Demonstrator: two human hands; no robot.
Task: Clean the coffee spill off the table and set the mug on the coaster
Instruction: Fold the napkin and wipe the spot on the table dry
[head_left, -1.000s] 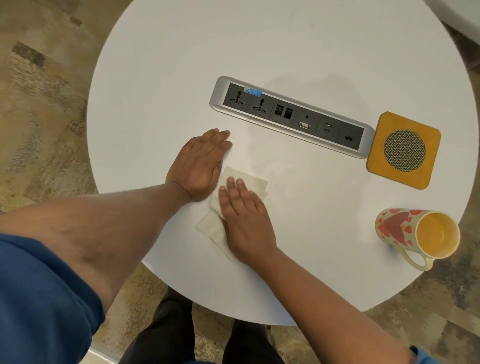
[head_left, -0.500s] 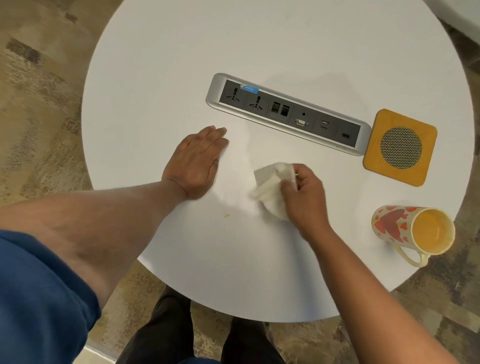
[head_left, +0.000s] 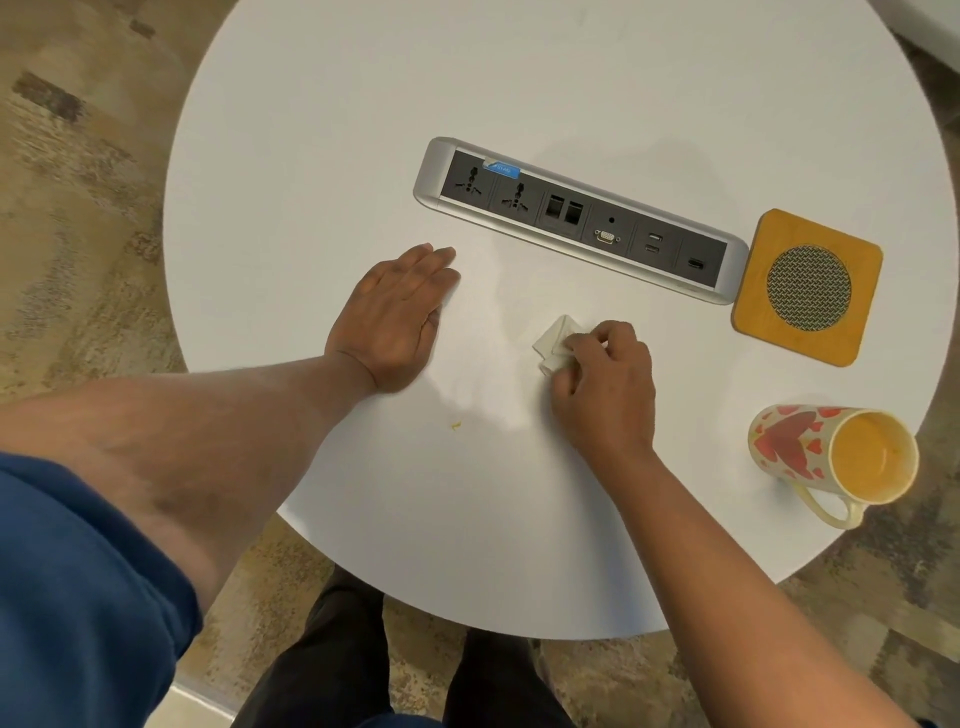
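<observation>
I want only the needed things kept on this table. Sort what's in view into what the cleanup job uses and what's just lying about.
Belongs to the job:
napkin, bunched in the right hand
mug, on its side near the table edge
coaster, bare
left hand, flat on the table

Just lying about:
socket strip, set into the table
small yellow speck

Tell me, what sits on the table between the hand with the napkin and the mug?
Nothing: in the head view, only bare white table separates the right hand, bunching the napkin, from the tipped-over mug.
</observation>
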